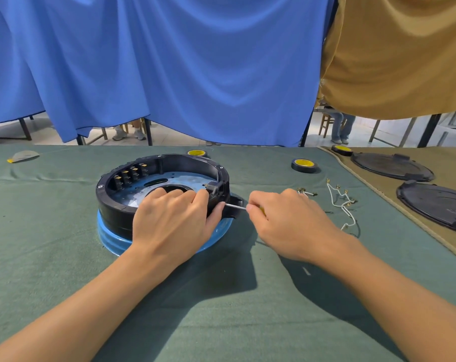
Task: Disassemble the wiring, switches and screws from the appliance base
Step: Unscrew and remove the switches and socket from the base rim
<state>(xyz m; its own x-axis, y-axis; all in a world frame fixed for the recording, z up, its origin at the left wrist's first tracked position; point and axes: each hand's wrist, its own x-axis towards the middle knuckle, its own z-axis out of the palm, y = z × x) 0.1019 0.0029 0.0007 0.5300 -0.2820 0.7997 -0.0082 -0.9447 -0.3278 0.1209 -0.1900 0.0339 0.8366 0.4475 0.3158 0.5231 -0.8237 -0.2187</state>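
While left grip (172, 220) clasps base (112, 202), right grip (287, 220) pinches screwdriver (234, 205); loose wires (339, 202), tape roll (304, 165) beside

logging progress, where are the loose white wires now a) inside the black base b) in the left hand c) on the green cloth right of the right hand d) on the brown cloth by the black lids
c: the white wires lie on the green cloth, beyond the right hand that holds the screwdriver, apart from the base gripped by the left hand.

Blue curtain (169, 69) and tan curtain (404, 53) hang behind the green-clothed table (52, 231).
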